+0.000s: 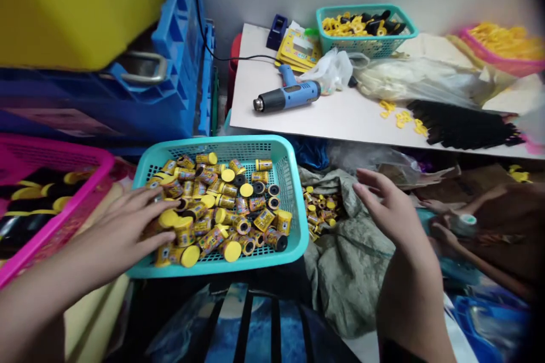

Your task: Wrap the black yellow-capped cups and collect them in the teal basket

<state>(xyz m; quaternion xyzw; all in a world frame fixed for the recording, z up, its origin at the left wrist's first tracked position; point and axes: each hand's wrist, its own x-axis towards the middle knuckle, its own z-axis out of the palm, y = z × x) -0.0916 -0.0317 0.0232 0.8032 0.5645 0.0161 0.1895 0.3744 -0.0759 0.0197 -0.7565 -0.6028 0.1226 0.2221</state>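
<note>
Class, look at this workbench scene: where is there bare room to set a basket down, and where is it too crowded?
Bare white tabletop lies between the blue heat gun and the table's front edge, with loose yellow pieces to its right. It is crowded in the teal basket, packed with yellow-capped canisters under the left hand.

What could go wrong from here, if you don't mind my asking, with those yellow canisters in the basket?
The labelled yellow canisters are heaped loosely in the teal plastic basket, so the left hand at its edge might tip some out. A small pile of canisters on the crumpled grey-green cloth could also get knocked or lost among the folds.
</note>
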